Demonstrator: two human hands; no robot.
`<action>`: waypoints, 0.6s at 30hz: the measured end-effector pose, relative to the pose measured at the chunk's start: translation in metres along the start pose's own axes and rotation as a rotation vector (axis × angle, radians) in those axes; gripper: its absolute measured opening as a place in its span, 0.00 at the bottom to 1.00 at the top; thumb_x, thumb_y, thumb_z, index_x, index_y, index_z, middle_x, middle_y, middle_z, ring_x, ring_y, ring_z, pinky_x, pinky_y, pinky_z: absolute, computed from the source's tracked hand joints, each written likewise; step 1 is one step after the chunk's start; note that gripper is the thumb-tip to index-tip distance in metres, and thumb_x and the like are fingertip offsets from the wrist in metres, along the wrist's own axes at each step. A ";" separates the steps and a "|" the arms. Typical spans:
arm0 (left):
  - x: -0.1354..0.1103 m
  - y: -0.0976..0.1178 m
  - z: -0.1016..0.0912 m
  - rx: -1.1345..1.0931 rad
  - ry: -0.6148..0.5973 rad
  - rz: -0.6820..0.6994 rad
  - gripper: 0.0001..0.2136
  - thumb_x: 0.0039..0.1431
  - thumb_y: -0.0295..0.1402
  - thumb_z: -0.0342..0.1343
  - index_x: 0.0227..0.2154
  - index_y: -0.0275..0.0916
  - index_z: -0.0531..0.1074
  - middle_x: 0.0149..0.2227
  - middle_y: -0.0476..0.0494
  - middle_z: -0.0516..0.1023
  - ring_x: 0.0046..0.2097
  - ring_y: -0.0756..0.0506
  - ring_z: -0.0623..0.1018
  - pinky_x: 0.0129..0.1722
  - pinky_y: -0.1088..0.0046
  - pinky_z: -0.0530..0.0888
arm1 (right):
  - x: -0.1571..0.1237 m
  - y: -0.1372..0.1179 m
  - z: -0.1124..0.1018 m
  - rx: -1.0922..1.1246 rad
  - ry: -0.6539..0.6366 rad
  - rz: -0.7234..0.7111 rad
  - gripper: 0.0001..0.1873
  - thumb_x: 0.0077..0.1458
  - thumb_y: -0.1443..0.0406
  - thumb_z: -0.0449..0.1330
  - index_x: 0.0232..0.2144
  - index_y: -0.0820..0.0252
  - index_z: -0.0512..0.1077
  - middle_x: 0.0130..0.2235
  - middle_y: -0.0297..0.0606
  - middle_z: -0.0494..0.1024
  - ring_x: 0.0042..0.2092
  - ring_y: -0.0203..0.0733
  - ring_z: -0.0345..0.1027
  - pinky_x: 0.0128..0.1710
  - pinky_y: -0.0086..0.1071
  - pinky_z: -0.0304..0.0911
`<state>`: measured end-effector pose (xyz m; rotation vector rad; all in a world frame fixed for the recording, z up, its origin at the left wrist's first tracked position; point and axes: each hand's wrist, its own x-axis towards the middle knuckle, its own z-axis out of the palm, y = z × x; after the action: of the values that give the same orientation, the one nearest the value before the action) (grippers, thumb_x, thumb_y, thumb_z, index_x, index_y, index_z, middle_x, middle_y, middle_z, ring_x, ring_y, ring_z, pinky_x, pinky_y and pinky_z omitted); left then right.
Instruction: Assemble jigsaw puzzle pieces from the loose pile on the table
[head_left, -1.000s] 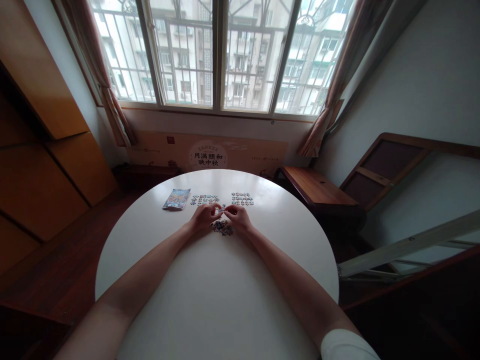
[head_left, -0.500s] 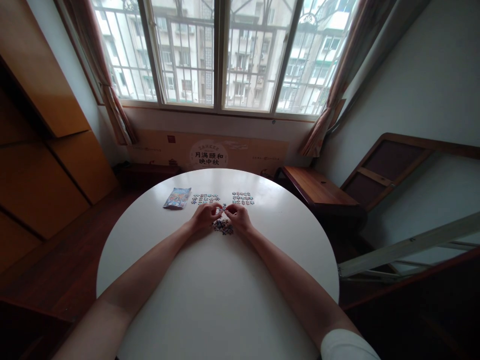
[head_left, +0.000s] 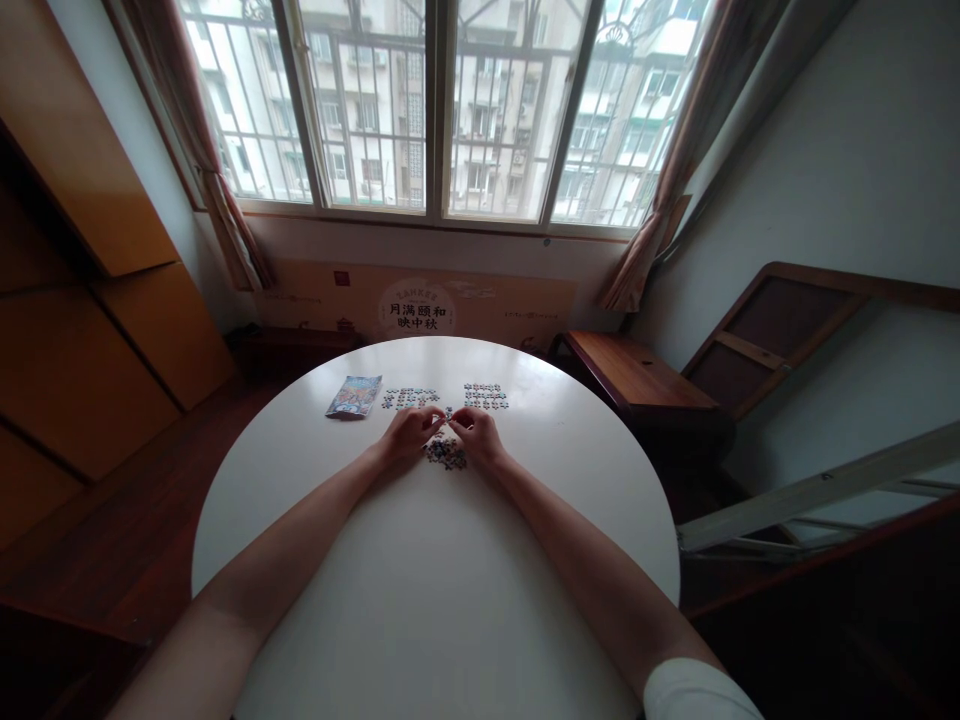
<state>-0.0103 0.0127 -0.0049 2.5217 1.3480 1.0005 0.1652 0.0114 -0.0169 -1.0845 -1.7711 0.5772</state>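
Note:
My left hand (head_left: 409, 432) and my right hand (head_left: 477, 433) meet at the far middle of a round white table (head_left: 442, 580). Both are closed in a pinch, fingertips together over a tiny puzzle piece (head_left: 448, 414). Just below the fingertips lies a small heap of loose puzzle pieces (head_left: 445, 455). Beyond the hands, two groups of pieces are laid out in rows, one on the left (head_left: 409, 397) and one on the right (head_left: 485, 396). A colourful puzzle packet (head_left: 353, 396) lies further left.
A dark wooden side table (head_left: 634, 375) stands right of the round table. A barred window (head_left: 442, 105) with curtains fills the far wall. Orange cabinets (head_left: 82, 300) line the left. A leaning wooden frame (head_left: 787, 330) stands at the right.

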 end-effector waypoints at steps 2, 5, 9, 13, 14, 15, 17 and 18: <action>0.000 -0.001 0.001 -0.001 0.004 0.002 0.11 0.57 0.37 0.50 0.35 0.37 0.75 0.17 0.54 0.66 0.20 0.55 0.63 0.26 0.80 0.59 | 0.000 0.001 0.000 -0.002 0.003 0.003 0.08 0.47 0.63 0.58 0.27 0.63 0.72 0.26 0.36 0.74 0.28 0.35 0.66 0.30 0.28 0.62; 0.000 -0.001 0.001 0.002 0.004 0.008 0.11 0.57 0.37 0.50 0.36 0.37 0.75 0.17 0.54 0.66 0.20 0.55 0.63 0.26 0.80 0.59 | -0.001 0.001 0.001 -0.003 0.007 0.000 0.07 0.47 0.63 0.58 0.27 0.63 0.72 0.27 0.37 0.74 0.28 0.36 0.66 0.30 0.28 0.62; 0.000 0.000 0.000 0.006 0.006 0.006 0.11 0.57 0.37 0.50 0.35 0.37 0.75 0.16 0.54 0.66 0.20 0.55 0.62 0.25 0.80 0.59 | -0.001 0.001 0.001 0.008 0.018 -0.008 0.07 0.47 0.64 0.58 0.27 0.63 0.71 0.27 0.37 0.74 0.28 0.35 0.66 0.30 0.28 0.63; 0.000 0.000 -0.001 0.008 0.008 0.013 0.11 0.57 0.37 0.50 0.35 0.38 0.75 0.17 0.54 0.67 0.20 0.55 0.63 0.26 0.80 0.59 | 0.000 0.000 0.001 0.010 0.018 0.004 0.07 0.47 0.63 0.58 0.27 0.63 0.71 0.27 0.36 0.73 0.27 0.35 0.66 0.29 0.28 0.63; 0.000 0.001 -0.001 0.009 0.011 0.014 0.11 0.57 0.37 0.50 0.35 0.38 0.75 0.17 0.54 0.67 0.20 0.55 0.64 0.26 0.80 0.59 | 0.000 0.000 0.001 0.011 0.016 0.006 0.07 0.47 0.63 0.58 0.27 0.63 0.71 0.27 0.36 0.73 0.27 0.35 0.66 0.29 0.28 0.63; 0.000 0.001 -0.001 0.011 0.012 0.015 0.11 0.57 0.37 0.50 0.35 0.38 0.75 0.17 0.53 0.67 0.21 0.55 0.64 0.26 0.80 0.59 | 0.000 0.000 0.001 0.012 0.015 0.006 0.07 0.47 0.63 0.58 0.27 0.63 0.71 0.27 0.37 0.73 0.27 0.35 0.66 0.29 0.28 0.63; 0.000 0.001 -0.001 0.016 0.013 0.016 0.11 0.57 0.37 0.50 0.35 0.38 0.75 0.17 0.53 0.67 0.20 0.55 0.64 0.26 0.80 0.59 | 0.000 -0.001 0.001 0.013 0.016 0.002 0.07 0.47 0.63 0.58 0.27 0.63 0.71 0.27 0.37 0.73 0.28 0.35 0.66 0.29 0.28 0.63; 0.000 0.001 -0.001 0.018 0.012 0.017 0.11 0.58 0.37 0.50 0.35 0.38 0.75 0.17 0.53 0.68 0.20 0.55 0.64 0.25 0.80 0.59 | 0.000 -0.001 0.001 0.013 0.018 -0.002 0.07 0.47 0.63 0.58 0.27 0.63 0.71 0.27 0.36 0.73 0.28 0.35 0.66 0.30 0.28 0.63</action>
<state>-0.0102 0.0120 -0.0044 2.5481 1.3478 1.0127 0.1639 0.0109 -0.0172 -1.0756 -1.7501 0.5750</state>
